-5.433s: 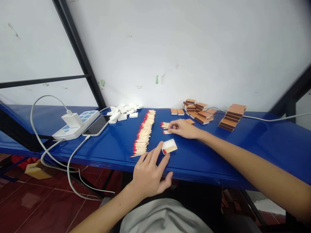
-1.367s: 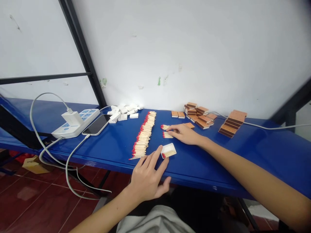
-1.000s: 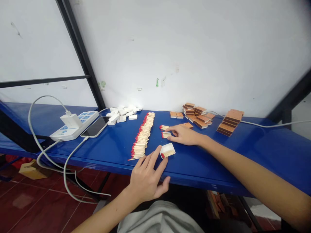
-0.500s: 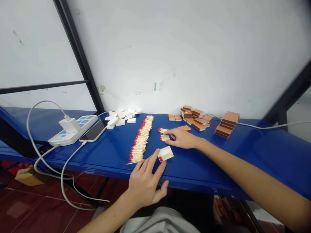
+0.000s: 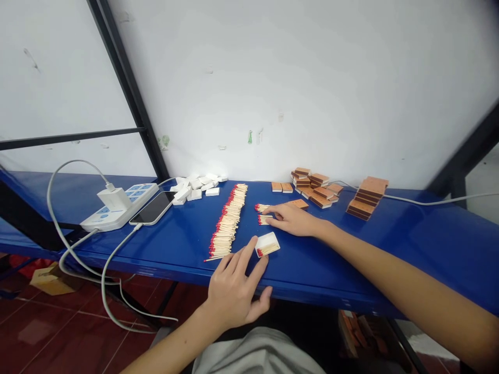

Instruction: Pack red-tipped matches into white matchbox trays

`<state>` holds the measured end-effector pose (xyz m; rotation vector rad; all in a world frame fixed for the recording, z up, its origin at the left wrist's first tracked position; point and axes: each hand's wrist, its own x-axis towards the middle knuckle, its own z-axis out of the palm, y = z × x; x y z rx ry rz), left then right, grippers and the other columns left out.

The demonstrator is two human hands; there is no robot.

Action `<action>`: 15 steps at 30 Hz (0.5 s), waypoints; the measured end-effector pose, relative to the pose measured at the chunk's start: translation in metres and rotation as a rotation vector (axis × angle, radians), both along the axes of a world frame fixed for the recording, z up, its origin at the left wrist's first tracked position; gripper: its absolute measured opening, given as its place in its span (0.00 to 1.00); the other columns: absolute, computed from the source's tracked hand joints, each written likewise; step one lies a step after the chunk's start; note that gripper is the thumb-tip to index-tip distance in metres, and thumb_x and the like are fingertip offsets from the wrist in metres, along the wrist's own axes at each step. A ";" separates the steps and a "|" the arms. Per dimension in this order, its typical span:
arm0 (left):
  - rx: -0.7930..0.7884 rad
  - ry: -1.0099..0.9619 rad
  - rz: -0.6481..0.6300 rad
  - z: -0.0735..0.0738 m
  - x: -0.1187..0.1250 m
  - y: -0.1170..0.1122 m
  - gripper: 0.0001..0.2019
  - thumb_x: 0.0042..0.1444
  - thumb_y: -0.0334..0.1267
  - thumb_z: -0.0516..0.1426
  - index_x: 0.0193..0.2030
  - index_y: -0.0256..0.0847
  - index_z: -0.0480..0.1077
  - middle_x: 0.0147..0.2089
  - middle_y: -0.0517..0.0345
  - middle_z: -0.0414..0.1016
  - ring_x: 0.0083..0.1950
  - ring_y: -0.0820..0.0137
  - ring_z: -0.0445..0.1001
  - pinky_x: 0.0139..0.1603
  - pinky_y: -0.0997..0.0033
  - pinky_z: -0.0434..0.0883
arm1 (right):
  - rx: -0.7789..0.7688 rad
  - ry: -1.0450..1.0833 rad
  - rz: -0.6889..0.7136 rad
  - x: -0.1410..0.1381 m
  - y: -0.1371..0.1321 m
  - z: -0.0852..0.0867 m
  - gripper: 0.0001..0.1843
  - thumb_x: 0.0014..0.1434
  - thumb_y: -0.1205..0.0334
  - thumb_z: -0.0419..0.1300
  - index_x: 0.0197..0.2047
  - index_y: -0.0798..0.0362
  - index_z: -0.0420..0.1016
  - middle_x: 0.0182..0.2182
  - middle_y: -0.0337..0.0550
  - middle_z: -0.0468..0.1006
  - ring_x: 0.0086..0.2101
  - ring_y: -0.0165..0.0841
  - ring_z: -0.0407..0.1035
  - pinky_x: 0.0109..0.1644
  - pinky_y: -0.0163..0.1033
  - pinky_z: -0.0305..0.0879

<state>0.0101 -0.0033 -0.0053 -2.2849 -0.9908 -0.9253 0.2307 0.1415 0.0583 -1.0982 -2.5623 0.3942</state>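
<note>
My left hand [image 5: 238, 288] is at the table's front edge with its fingers spread. Its fingertips touch the left and near edges of a small white matchbox tray [image 5: 267, 240], which holds a few red-tipped matches along its near side. Beyond the tray, my right hand [image 5: 292, 219] has its thumb and index fingertip on a small group of matches [image 5: 263, 220]. Another small group of matches [image 5: 260, 208] lies just behind it. A long row of matches [image 5: 228, 221], heads to the left, runs away from me beside both hands.
White trays [image 5: 195, 187] are heaped at the back left. Brown matchboxes [image 5: 322, 193] are piled at the back right, beside a tilted stack of sleeves [image 5: 366, 198]. A phone [image 5: 153, 209], a power strip [image 5: 103, 221] and loose white cables [image 5: 105, 291] occupy the left side of the blue table [image 5: 312, 270].
The camera view has shifted slightly. Both hands keep nearly the same places, the left at the tray and the right on the small group of matches.
</note>
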 end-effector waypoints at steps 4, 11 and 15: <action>0.005 -0.001 0.002 0.001 0.000 0.000 0.22 0.60 0.45 0.54 0.57 0.38 0.74 0.66 0.35 0.68 0.51 0.54 0.76 0.49 0.57 0.70 | -0.003 -0.002 -0.006 0.001 0.000 0.000 0.20 0.67 0.54 0.55 0.56 0.54 0.76 0.29 0.41 0.74 0.27 0.32 0.64 0.33 0.36 0.53; 0.014 0.014 0.000 0.001 0.000 -0.001 0.23 0.59 0.45 0.54 0.57 0.37 0.74 0.65 0.34 0.68 0.52 0.54 0.76 0.49 0.57 0.71 | 0.013 0.039 0.011 -0.001 0.002 -0.004 0.19 0.70 0.54 0.51 0.54 0.54 0.77 0.30 0.42 0.76 0.30 0.34 0.67 0.35 0.37 0.54; 0.012 0.018 0.009 0.001 0.000 -0.001 0.23 0.59 0.45 0.54 0.57 0.37 0.74 0.66 0.34 0.68 0.52 0.54 0.76 0.49 0.57 0.71 | 0.026 0.027 -0.005 -0.001 0.004 -0.007 0.19 0.69 0.55 0.53 0.55 0.54 0.76 0.29 0.42 0.75 0.29 0.33 0.66 0.35 0.36 0.54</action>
